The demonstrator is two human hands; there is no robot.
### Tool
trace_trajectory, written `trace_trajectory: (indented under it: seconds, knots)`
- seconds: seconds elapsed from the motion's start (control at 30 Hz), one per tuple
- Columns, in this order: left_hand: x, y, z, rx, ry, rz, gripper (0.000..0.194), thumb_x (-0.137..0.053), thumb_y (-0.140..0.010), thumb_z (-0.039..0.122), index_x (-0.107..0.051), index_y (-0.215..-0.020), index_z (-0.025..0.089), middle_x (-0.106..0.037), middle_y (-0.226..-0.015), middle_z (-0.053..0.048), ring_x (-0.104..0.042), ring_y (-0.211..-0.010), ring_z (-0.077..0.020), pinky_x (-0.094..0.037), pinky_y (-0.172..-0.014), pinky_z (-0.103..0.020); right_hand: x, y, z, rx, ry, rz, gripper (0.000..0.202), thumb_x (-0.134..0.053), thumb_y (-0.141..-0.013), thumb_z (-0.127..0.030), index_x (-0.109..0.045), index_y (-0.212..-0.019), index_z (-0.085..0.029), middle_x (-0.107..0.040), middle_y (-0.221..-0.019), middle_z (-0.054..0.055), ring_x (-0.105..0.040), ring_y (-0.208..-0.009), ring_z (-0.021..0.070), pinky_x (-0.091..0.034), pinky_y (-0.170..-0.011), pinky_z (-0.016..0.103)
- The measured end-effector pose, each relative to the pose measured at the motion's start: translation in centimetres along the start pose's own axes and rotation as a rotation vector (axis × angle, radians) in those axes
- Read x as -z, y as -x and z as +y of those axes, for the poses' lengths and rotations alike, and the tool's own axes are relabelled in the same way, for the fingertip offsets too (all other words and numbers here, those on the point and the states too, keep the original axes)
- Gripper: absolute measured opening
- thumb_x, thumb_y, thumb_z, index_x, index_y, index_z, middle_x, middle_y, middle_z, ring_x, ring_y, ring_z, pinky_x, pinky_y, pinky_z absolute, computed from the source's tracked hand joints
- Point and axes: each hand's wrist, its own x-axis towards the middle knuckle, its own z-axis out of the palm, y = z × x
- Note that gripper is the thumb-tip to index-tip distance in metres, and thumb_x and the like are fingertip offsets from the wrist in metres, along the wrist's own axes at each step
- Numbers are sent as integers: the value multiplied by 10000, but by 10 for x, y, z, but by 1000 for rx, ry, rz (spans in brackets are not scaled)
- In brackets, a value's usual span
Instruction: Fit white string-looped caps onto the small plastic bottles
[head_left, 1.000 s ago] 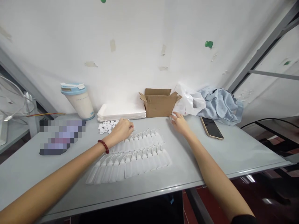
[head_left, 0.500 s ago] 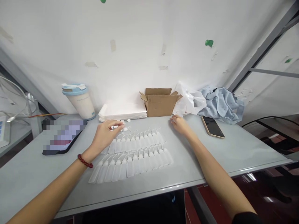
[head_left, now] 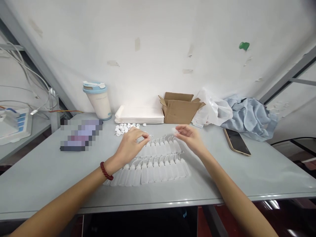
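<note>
"Facing the right hand across a narrow gap, how does the left hand stand?"

"In a close pinch, thumb to finger, on a small white piece, too tiny to identify."

"And the right?"

"Pinched too, on a pale piece that looks translucent. It juts left, toward the other hand; its long axis seems to run left to right, though the fingers hide part of it."

"Are the two pieces level?"

"Not quite. The right one sits farther or higher; I can't tell which."

"Where are the bottles?"

"In two rows on the table, long axes roughly near to far, thin-stemmed ends far. The far row lies just nearside of the fingertips, its left end behind the left hand; the near row lies closer to the front edge."

"Which hand is nearer the white caps?"

"The left: they lie just beyond it, far and left. The right is nearer the cardboard box."
</note>
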Motion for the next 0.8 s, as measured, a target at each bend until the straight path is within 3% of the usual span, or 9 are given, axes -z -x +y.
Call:
trace_trajectory:
  seconds: [0.1, 0.27, 0.8]
  knots:
    - [-3, 1, 5, -34, -2, -14, 89, -619, -798, 233, -655, -724, 199, -695, -746, -10, -568, -785, -192, -460, -697, -314, -22, 19, -21, -48, -216, -160, 297, -745, -657, -293, -604, -906, -211, -642, -920, 31, -621, -846, 166, -508, -741, 315]
    - [-7, 4, 12, -103, 19, -28, 72, -614, -801, 179, -652, -740, 190, -685, -723, -7, -555, -760, -184, -454, -687, -311, -41, 34, -30, -63, -292, -345, 293, -764, -649, -275, -623, -900, -217, -620, -977, 32, -630, -889, 175, -508, -772, 330]
    - [-13, 14, 15, -364, 9, -41, 219, -513, -870, 125, -589, -1072, 164, -661, -977, -68, -528, -936, -204, -475, -825, -379, -41, 34, -24, -53, -292, -293, 290, -719, -707, -277, -679, -991, -239, -604, -1022, 42, -635, -914, 184, -509, -754, 310]
